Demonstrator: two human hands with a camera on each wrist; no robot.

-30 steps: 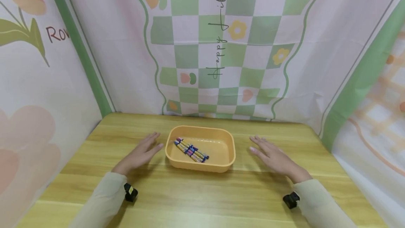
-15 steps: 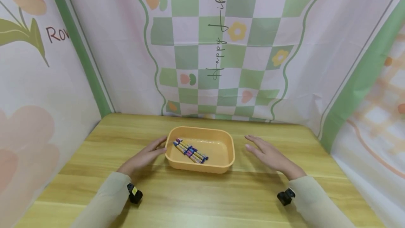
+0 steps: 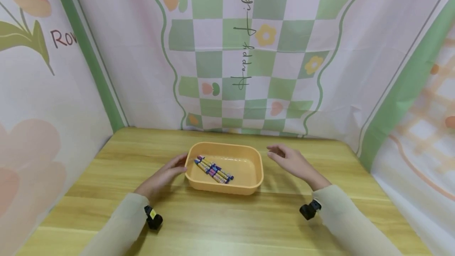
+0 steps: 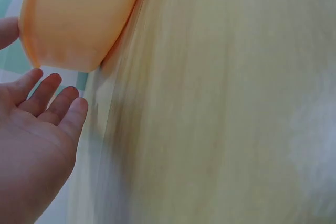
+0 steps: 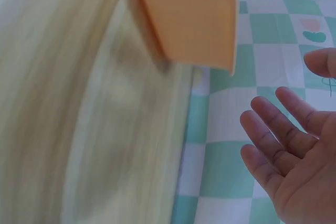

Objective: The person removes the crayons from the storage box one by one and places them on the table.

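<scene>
**Left hand (image 3: 160,177) touching, right hand (image 3: 296,165) staying empty and apart**

A pale-orange, rounded-rectangular, plastic-looking tray (image 3: 224,187) is sitting between them on a yellowish wood-grain table (image 3: 227,228), its long axis running left to right. The left hand is lying nearer: its thumb is touching the tray's left end, its fingers extending loosely without gripping. The right hand is hovering just beside the right end, fingers slightly bent, the tray lying to its left. Inside, toward the left, slim yellow-and-blue crayons (image 3: 214,170) are slanting from far left to near right.
</scene>
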